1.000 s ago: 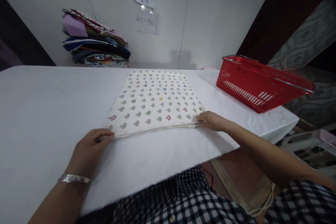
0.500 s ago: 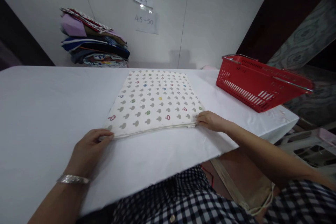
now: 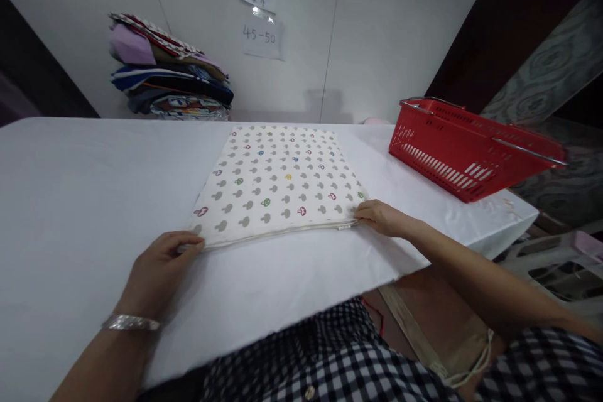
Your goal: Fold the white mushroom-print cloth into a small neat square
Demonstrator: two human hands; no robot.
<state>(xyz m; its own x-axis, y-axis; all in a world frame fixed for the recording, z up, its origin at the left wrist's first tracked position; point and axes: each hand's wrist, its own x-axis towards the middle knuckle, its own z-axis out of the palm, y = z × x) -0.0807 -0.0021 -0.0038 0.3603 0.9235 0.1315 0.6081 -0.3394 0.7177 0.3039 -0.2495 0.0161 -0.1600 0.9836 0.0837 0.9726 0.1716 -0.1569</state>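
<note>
A folded white cloth [image 3: 277, 182] printed with small grey and coloured mushrooms lies flat on the white table [image 3: 70, 201]. My left hand [image 3: 157, 270] pinches the cloth's near left corner, fingers closed on the edge. My right hand [image 3: 381, 217] grips the near right corner in the same way. A silver bracelet sits on my left wrist.
A stack of folded coloured fabrics [image 3: 167, 78] leans against the wall at the back left. A red plastic basket [image 3: 466, 147] stands tilted at the table's right end. Paper notes [image 3: 261, 19] hang on the wall. The table's near edge runs just before my checked shirt.
</note>
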